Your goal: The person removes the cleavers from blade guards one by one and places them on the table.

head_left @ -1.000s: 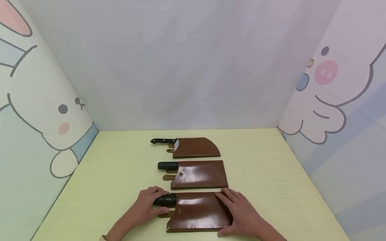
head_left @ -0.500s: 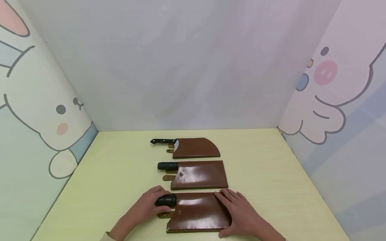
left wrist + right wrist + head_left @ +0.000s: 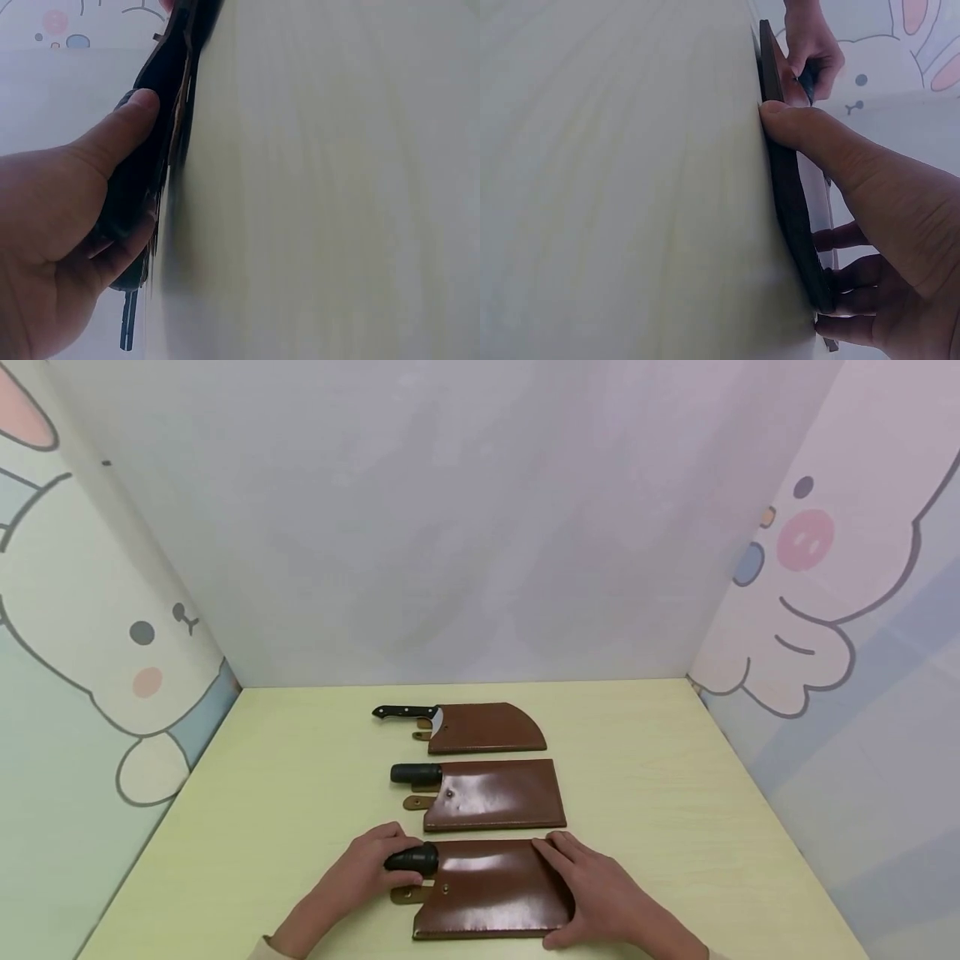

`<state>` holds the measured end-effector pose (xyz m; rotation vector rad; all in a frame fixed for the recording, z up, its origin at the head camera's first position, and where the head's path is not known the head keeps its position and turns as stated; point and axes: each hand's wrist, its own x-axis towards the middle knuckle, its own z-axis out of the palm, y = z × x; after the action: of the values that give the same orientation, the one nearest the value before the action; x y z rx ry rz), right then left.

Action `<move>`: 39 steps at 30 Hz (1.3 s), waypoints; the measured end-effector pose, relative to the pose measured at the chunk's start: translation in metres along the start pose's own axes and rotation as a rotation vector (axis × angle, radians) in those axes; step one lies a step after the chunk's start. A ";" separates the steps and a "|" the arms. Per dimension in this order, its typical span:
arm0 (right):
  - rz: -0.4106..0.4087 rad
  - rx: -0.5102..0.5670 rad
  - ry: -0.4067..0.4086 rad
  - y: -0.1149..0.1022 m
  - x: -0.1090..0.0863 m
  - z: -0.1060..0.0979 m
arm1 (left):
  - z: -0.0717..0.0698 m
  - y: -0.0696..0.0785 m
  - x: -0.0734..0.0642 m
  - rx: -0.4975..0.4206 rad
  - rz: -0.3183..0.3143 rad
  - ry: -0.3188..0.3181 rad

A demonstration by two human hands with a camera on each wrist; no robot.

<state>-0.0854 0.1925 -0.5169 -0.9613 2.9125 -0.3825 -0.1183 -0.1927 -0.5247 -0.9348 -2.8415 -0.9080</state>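
Nearest me on the table lies a cleaver in a glossy brown leather sheath. My left hand holds its black handle, thumb on the near side and fingers on the far side. Below the handle juts a small snap strap. At the sheath's right end my right hand spans its width; the right wrist view has the thumb at one edge and the fingers around the opposite side. The blade is hidden inside the sheath.
Behind it lie two more sheathed cleavers: one with a squared sheath and plain black handle, and a farther one with a rounded sheath and riveted handle. Pale walls with cartoon animals close in the table on the left, right and back.
The left hand has shifted very slightly right along the black handle. The head view has turned a little to the right. The right hand and the cleavers stay put.
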 end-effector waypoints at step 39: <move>-0.016 -0.010 0.063 -0.005 -0.006 -0.055 | -0.047 0.028 0.009 0.105 0.150 0.071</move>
<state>-0.0846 0.2042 -0.4623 -0.9920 2.9674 -0.4063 -0.1177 -0.1945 -0.4688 -1.0632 -2.6875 -0.7526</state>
